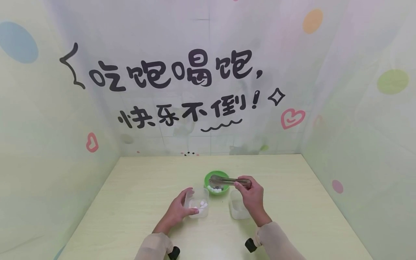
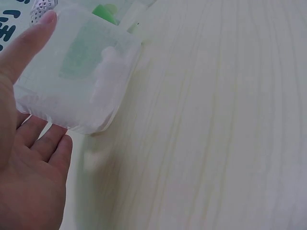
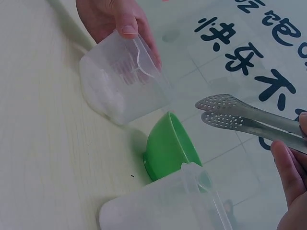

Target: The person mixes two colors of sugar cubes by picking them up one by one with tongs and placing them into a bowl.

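My left hand [image 1: 177, 208] grips a clear plastic container [image 1: 202, 213], thumb on the near side and fingers round the far side. Small white pieces [image 1: 203, 204] lie in the bottom of it. In my right hand [image 1: 254, 196] is a pair of metal tongs [image 1: 232, 181] with perforated tips. The tips hover over a green bowl [image 3: 165, 148], slightly apart in the right wrist view, with nothing visible between them. White and dark pieces [image 1: 215, 189] lie in the bowl; the tongs hide part of it. In the left wrist view the container [image 2: 91, 72] blurs its contents.
A second clear container [image 1: 238, 211] stands on the right, partly behind my right hand and near the bowl. All of this is on a pale wood table [image 1: 149, 177]. Printed cloth walls [image 1: 208, 36] rise at the back and both sides.
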`<state>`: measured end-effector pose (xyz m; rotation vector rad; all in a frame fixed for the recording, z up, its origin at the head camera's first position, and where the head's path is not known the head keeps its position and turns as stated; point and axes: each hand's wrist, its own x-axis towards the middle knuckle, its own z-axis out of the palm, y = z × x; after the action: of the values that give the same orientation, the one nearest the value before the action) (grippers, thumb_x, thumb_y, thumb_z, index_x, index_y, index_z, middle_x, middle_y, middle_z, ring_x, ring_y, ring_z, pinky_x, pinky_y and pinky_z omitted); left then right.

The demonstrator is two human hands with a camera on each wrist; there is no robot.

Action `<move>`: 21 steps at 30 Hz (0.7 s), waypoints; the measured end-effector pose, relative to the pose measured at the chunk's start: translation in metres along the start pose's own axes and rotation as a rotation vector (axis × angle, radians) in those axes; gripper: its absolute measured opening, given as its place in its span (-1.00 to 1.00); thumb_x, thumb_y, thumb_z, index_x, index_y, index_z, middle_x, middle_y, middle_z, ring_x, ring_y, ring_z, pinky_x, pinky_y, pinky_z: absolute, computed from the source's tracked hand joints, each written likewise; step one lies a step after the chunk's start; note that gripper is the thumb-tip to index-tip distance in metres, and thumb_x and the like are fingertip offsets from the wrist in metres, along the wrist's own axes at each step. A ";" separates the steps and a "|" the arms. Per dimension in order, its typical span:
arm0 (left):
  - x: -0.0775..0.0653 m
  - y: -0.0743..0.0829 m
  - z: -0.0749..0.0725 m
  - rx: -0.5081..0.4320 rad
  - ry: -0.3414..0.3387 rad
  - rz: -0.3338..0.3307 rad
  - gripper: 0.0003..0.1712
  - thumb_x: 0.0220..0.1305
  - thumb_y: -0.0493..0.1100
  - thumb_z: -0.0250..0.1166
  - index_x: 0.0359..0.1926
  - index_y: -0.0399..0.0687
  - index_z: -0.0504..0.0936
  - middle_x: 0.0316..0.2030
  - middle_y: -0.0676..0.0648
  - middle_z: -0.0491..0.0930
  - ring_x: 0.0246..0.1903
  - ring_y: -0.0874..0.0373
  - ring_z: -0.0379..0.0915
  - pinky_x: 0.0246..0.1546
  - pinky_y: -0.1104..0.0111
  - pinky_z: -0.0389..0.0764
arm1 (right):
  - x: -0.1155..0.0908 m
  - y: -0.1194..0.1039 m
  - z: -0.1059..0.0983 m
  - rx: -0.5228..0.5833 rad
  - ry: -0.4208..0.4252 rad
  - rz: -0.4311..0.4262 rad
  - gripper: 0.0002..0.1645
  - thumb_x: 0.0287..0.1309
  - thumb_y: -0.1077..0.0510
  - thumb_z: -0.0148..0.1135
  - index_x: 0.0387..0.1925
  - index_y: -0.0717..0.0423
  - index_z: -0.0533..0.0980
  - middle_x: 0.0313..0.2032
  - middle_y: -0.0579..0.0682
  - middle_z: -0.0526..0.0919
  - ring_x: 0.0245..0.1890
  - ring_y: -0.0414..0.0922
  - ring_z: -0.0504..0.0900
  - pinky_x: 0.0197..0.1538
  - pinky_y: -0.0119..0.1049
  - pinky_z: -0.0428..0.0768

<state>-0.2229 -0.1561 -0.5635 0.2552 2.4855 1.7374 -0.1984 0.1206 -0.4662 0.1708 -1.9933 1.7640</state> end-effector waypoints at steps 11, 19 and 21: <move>0.000 0.001 0.001 0.013 0.000 -0.012 0.08 -0.13 -0.15 0.60 0.42 -0.10 0.24 0.33 -0.22 0.32 0.36 -0.24 0.11 0.34 -0.09 0.12 | -0.003 0.003 0.001 0.007 -0.013 0.010 -0.79 0.03 0.45 0.37 -0.25 0.44 0.57 -0.44 0.24 0.67 -0.49 -0.22 0.65 -0.45 -0.51 0.58; -0.014 0.031 -0.002 -0.014 -0.004 0.022 0.00 -0.07 -0.28 0.55 0.39 -0.27 0.24 0.29 -0.33 0.34 0.33 -0.29 0.14 0.33 -0.08 0.15 | -0.008 0.018 0.011 0.016 -0.066 0.023 -0.79 0.03 0.38 0.41 -0.24 0.31 0.60 -0.47 0.12 0.67 -0.53 -0.22 0.60 -0.57 -0.50 0.42; -0.017 0.038 -0.003 -0.022 -0.006 0.032 -0.02 -0.06 -0.34 0.53 0.37 -0.34 0.24 0.28 -0.37 0.34 0.31 -0.31 0.15 0.32 -0.09 0.15 | -0.008 0.028 0.014 0.023 -0.081 0.025 -0.79 0.02 0.37 0.42 -0.24 0.27 0.61 -0.46 0.09 0.68 -0.52 -0.23 0.60 -0.56 -0.50 0.46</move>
<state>-0.2033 -0.1489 -0.5270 0.2995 2.4701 1.7714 -0.2058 0.1105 -0.4957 0.2292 -2.0409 1.8226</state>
